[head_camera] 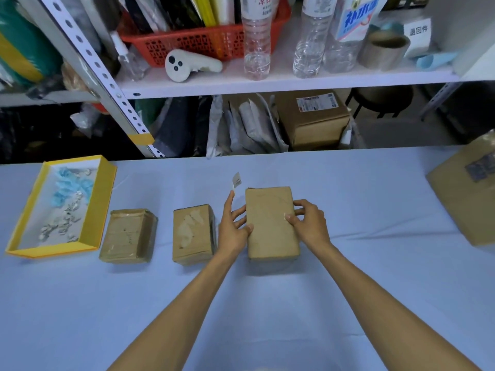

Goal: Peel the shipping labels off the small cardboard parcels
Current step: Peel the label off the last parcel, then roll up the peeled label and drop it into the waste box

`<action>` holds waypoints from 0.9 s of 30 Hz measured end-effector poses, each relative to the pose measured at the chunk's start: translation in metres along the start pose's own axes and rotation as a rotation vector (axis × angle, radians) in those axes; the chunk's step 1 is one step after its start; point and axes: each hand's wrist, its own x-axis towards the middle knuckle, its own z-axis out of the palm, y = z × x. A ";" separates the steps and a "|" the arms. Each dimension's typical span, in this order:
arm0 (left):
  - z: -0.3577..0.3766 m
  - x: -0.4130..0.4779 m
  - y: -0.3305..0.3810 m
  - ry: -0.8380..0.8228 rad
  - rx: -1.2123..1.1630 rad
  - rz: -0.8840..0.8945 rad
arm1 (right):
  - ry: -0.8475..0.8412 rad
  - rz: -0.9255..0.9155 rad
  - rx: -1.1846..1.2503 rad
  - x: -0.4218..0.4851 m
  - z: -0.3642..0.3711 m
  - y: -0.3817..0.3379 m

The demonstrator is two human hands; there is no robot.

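The head view looks down on a table (348, 196) covered with a light blue cloth. Three small cardboard parcels stand on it in a row. The held parcel (270, 223) is the right one of the row, near the middle of the table, and its top face is bare brown cardboard.

The right hand (308, 223) grips this parcel at the right edge, with the thumb on the top face and the fingers curled around the side. The left hand (235, 226) is spread, with its fingers nearly straight. Its thumb presses on the left edge of the top face and the other fingers touch the left side. A small white label scrap (237, 180) stands up from the tip of the index finger; I cannot tell if it is only stuck there.

Just left of the left hand is the middle parcel (192, 234), with a pale rough patch on its top. Further left stands the left parcel (128, 234), wrapped in clear tape. Beside it lies a shallow yellow box (97, 207) that contains small white and blue paper pieces.

A large carton (466, 199) is at the right edge of the table. Behind the table a shelf (267, 83) carries clear bottles (255, 49), a red basket (198, 44) and a white controller (187, 64). Under the shelf sits a brown carton (313, 127) with a printed label on its top
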 end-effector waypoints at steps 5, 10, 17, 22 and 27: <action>0.003 0.001 0.002 0.030 0.027 0.021 | 0.048 0.018 -0.005 -0.005 0.002 0.003; 0.002 -0.007 0.014 0.198 0.234 0.153 | 0.114 -0.087 -0.313 -0.013 0.001 -0.013; -0.005 -0.036 0.029 0.305 0.179 0.275 | 0.033 -0.246 0.014 -0.040 0.004 -0.043; 0.000 -0.059 0.027 0.301 0.009 0.182 | 0.036 -0.199 0.210 -0.070 0.005 -0.041; 0.002 -0.084 0.024 0.207 -0.287 0.089 | -0.102 -0.201 0.177 -0.087 0.005 -0.019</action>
